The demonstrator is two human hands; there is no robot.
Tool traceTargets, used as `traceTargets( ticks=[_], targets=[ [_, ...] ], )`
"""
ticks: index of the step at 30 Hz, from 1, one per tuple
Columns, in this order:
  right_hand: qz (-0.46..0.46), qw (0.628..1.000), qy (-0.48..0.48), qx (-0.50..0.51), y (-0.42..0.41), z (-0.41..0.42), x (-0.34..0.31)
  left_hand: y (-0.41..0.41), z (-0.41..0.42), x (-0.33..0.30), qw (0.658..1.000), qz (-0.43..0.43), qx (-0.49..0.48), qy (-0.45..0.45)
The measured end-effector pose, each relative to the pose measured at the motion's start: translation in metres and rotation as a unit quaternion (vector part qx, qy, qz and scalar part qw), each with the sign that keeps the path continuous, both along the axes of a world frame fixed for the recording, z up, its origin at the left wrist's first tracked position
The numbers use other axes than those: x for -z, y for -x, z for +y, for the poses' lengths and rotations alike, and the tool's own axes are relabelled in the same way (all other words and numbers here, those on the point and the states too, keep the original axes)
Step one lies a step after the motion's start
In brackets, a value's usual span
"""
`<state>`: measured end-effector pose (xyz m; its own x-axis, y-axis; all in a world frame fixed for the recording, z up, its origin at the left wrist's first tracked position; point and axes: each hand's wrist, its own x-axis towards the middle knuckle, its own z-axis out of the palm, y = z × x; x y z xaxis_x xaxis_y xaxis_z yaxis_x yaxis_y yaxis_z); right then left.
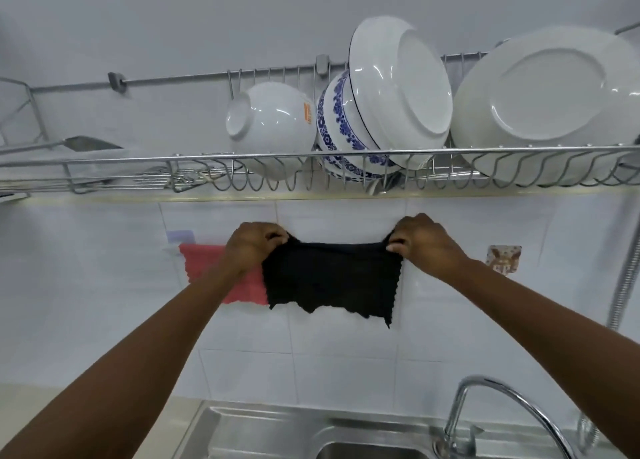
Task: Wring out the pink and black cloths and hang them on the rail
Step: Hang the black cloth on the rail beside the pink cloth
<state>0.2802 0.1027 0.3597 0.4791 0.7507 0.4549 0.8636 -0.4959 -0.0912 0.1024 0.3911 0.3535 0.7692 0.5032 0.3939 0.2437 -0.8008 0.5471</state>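
Both hands stretch the black cloth along the wall rail, beside the pink one already hung.

The thin black scallop-edged cloth (330, 282) hangs against the white tiles, its top corners pinched shut by the fingers of the left hand (251, 245) at nine o'clock and the right hand (424, 242) at three o'clock, likely to spread it flat so it dries evenly. The rail itself is hidden behind it. At the black cloth's nine o'clock, touching it, the pink textured cloth (207, 263) is draped partly behind the left wrist. At twelve o'clock the steel wire dish rack (311, 153) holds bowls; at six o'clock lies the stainless sink (263, 431).
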Motion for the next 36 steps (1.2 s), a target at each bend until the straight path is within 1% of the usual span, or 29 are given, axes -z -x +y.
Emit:
traceTargets(
  ticks=[1, 2, 4, 5, 6, 7, 8, 9, 10, 11, 12, 14, 15, 17, 18, 20, 22, 25, 26, 27, 28, 30, 31, 32, 33, 35, 36],
  targets=[
    [-0.044, 0.999, 0.005, 0.018, -0.003, 0.0, 0.006, -0.001, 0.003, 0.004, 0.999, 0.027, -0.013, -0.037],
    [-0.068, 0.997, -0.002, 0.039, -0.005, 0.0, 0.009, -0.002, 0.006, 0.006, 0.997, 0.044, -0.027, -0.062],
    [-0.069, 0.995, -0.012, 0.067, -0.009, 0.003, 0.01, -0.005, 0.009, 0.007, 0.996, 0.048, -0.052, -0.054],
    [-0.06, 0.995, -0.01, 0.076, -0.009, 0.006, 0.008, -0.007, 0.009, 0.006, 0.995, 0.05, -0.067, -0.062],
    [-0.052, 0.995, -0.011, 0.08, -0.007, 0.009, 0.005, -0.01, 0.008, 0.007, 0.992, 0.05, -0.08, -0.089],
    [-0.043, 0.996, -0.022, 0.081, -0.005, 0.013, 0.001, -0.012, 0.006, 0.009, 0.988, 0.038, -0.093, -0.119],
    [-0.035, 0.996, -0.038, 0.076, -0.004, 0.016, -0.001, -0.014, 0.004, 0.011, 0.985, 0.006, -0.096, -0.14],
    [-0.037, 0.996, -0.043, 0.067, -0.003, 0.018, -0.002, -0.015, 0.002, 0.012, 0.983, -0.029, -0.093, -0.155],
    [-0.049, 0.997, -0.034, 0.056, -0.004, 0.019, -0.002, -0.015, 0.001, 0.013, 0.982, -0.042, -0.085, -0.165],
    [-0.063, 0.997, -0.018, 0.046, -0.005, 0.017, -0.001, -0.015, 0.002, 0.013, 0.982, -0.024, -0.078, -0.17],
    [-0.074, 0.997, -0.002, 0.038, -0.006, 0.015, 0.0, -0.015, 0.003, 0.014, 0.981, 0.017, -0.081, -0.177],
    [-0.109, 0.993, 0.034, 0.032, -0.008, 0.008, 0.004, -0.017, 0.007, 0.014, 0.966, 0.099, -0.113, -0.209],
    [-0.127, 0.99, 0.05, 0.038, -0.008, 0.005, 0.006, -0.016, 0.009, 0.015, 0.959, 0.116, -0.128, -0.225],
    [-0.133, 0.987, 0.078, 0.049, -0.011, 0.004, 0.008, -0.014, 0.009, 0.02, 0.955, 0.101, -0.139, -0.243],
    [-0.126, 0.987, 0.087, 0.049, -0.012, 0.005, 0.007, -0.013, 0.009, 0.023, 0.956, 0.079, -0.141, -0.246],
    [-0.087, 0.993, 0.072, 0.023, -0.013, 0.006, 0.005, -0.009, 0.007, 0.028, 0.957, 0.045, -0.144, -0.247],
    [-0.065, 0.997, 0.042, -0.017, -0.014, 0.003, 0.005, -0.007, 0.005, 0.031, 0.953, 0.061, -0.15, -0.255],
    [-0.119, 0.992, 0.043, -0.008, -0.015, -0.007, 0.007, -0.003, 0.003, 0.03, 0.946, 0.072, -0.151, -0.278],
    [-0.142, 0.989, 0.041, 0.004, -0.017, -0.009, 0.007, -0.002, 0.002, 0.027, 0.944, 0.1, -0.147, -0.279],
    [-0.154, 0.987, 0.04, 0.021, -0.018, -0.012, 0.005, 0.0, 0.002, 0.024, 0.944, 0.136, -0.14, -0.267],
    [-0.156, 0.986, 0.044, 0.046, -0.019, -0.014, 0.003, 0.001, 0.003, 0.023, 0.949, 0.155, -0.124, -0.245],
    [-0.148, 0.983, 0.063, 0.09, -0.018, -0.015, -0.002, 0.006, 0.006, 0.025, 0.971, 0.133, -0.077, -0.184],
    [-0.145, 0.983, 0.064, 0.093, -0.016, -0.015, -0.003, 0.008, 0.007, 0.026, 0.977, 0.124, -0.068, -0.162],
    [-0.15, 0.984, 0.058, 0.08, -0.013, -0.014, -0.001, 0.007, 0.007, 0.025, 0.975, 0.134, -0.071, -0.161],
    [-0.147, 0.986, 0.043, 0.058, -0.009, -0.014, 0.003, 0.006, 0.007, 0.024, 0.968, 0.161, -0.083, -0.172],
    [-0.122, 0.992, 0.009, 0.016, 0.0, -0.017, 0.013, 0.003, 0.005, 0.023, 0.945, 0.209, -0.107, -0.228],
    [-0.122, 0.992, -0.004, 0.019, 0.002, -0.02, 0.016, 0.004, 0.004, 0.023, 0.941, 0.201, -0.11, -0.25]
  ],
)
